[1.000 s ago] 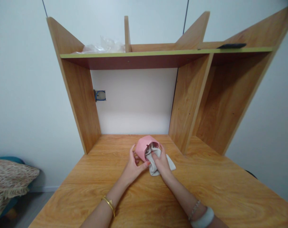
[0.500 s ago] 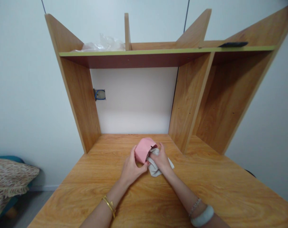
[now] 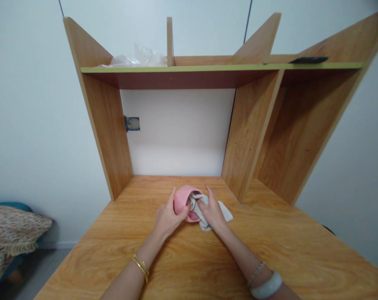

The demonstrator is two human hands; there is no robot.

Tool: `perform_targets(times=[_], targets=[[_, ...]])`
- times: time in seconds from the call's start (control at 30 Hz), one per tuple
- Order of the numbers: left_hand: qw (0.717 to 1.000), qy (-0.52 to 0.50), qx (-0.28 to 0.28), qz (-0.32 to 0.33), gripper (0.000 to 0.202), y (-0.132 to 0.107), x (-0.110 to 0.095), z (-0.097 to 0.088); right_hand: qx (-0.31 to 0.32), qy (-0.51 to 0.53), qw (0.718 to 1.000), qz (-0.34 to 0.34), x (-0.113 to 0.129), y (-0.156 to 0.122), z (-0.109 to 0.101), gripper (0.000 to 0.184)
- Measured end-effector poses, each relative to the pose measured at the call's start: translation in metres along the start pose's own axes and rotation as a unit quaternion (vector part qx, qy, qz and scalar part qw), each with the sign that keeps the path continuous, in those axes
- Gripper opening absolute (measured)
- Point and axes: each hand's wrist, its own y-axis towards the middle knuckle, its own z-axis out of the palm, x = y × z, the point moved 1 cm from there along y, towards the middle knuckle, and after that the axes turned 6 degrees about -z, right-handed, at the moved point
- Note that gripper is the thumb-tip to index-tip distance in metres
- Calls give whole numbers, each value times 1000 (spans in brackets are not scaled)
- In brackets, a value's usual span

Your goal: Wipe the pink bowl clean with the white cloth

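Observation:
A pink bowl-like container is tipped on its side above the desk, its opening facing right. My left hand grips it from the left, with the thumb at the rim. In my right hand is a light grey cloth, partly pushed into the opening. Some of the cloth hangs out below and to the right of my right hand. The right fingertips are hidden in the cloth.
The wooden desk carries a shelf unit at its back. On the upper shelf lie a clear plastic bag and a flat black object. A wall socket opening shows wires. A patterned cloth covers something at far left.
The pink container has turned so that its opening shows more toward me, and has shifted slightly left with my left hand. More of the cloth inside is visible.

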Motion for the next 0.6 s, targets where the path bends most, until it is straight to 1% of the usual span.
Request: perform_targets(times=[0.07, 0.13, 0.17, 0.23, 0.3, 0.37, 0.43, 0.53, 0.6], targets=[[999, -43, 5, -9, 77, 1, 2, 2, -18, 19, 1000, 13, -2, 1, 2, 62], [994, -110, 15, -1, 84, 1, 4, 8, -43, 43, 998, 22, -5, 1, 4, 61], [988, -154, 27, 11, 87, 0, 4, 12, -55, 59, 996, 23, -7, 2, 5, 60], [966, -248, 58, 46, 89, -3, 3, 22, -70, 98, 992, 25, -10, 2, 8, 57], [949, -301, 71, 62, 81, -6, 2, 31, -69, 138, 988, 26, -12, 2, 11, 54], [947, -309, 61, 60, 71, -8, 1, 37, -62, 165, 984, 30, -14, 3, 15, 52], [955, -290, 36, 59, 67, -8, 1, 38, -58, 171, 983, 43, -14, 4, 18, 53], [972, -225, -12, 65, 69, -7, 0, 33, -46, 135, 987, 74, -15, 6, 18, 61], [984, -166, -30, 59, 72, -7, 0, 26, -29, 94, 992, 80, -15, 8, 14, 69]])
